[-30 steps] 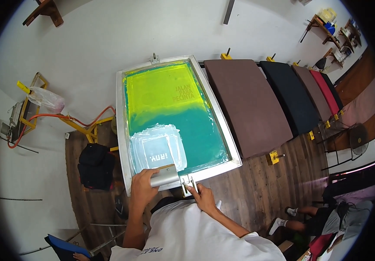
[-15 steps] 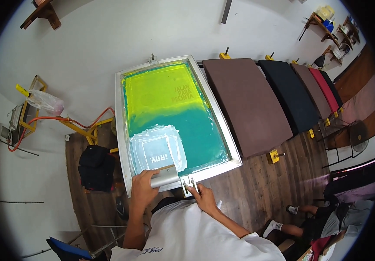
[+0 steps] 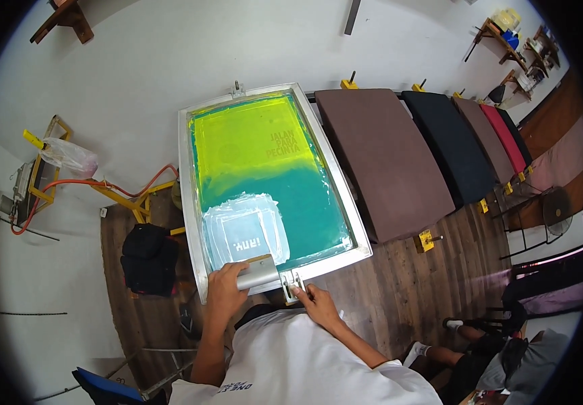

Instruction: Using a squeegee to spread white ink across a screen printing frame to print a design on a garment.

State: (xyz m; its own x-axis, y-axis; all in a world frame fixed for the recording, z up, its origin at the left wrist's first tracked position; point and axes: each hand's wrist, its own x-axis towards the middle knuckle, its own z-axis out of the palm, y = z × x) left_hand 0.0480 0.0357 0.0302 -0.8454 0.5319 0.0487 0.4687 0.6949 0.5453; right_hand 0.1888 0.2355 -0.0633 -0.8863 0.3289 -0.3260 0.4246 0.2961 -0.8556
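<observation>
A metal-framed printing screen (image 3: 361, 233) lies in front of me. Its mesh is yellow-green (image 3: 237, 135) at the far end and teal (image 3: 305, 226) nearer, with a pale blue patch (image 3: 241, 226) at the near left. My left hand (image 3: 226, 290) is closed around a silver-handled squeegee (image 3: 258, 272), which rests at the screen's near edge below the pale patch. To its right, my right hand (image 3: 318, 304) has its thumb and fingers at the small metal bracket (image 3: 291, 286) on the near frame edge. Its fingertips are partly hidden.
To the right runs a row of padded boards: a brown one (image 3: 386, 162), a black one (image 3: 447, 145), others beyond, with yellow clamps (image 3: 426, 241). A red hose (image 3: 136, 192) and dark fabric pile (image 3: 148, 260) are on the left. Another person's leg (image 3: 440, 354) shows at lower right.
The screen has shifted slightly left at its near right corner. Both my hands keep their places on the squeegee and bracket. The other person at lower right has moved their legs.
</observation>
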